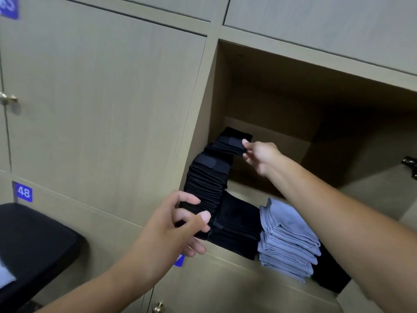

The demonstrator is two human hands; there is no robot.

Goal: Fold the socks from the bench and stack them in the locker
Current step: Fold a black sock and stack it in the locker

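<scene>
An open locker point(270, 105) holds a tall, leaning stack of folded black socks point(208, 181) at its left side. My left hand point(180, 224) grips the lower part of that stack from the front. My right hand point(259, 154) reaches into the locker and pinches the top folded black socks point(230, 144) on the stack. A shorter pile of black socks point(237, 231) lies beside the tall one. To its right sits a stack of folded light-blue socks point(288, 240).
Closed locker doors point(101, 98) fill the wall to the left, one marked 48 point(23, 192). A black padded bench point(29, 245) is at the lower left. The open locker door point(388, 193) stands at the right with a dark latch point(410, 163).
</scene>
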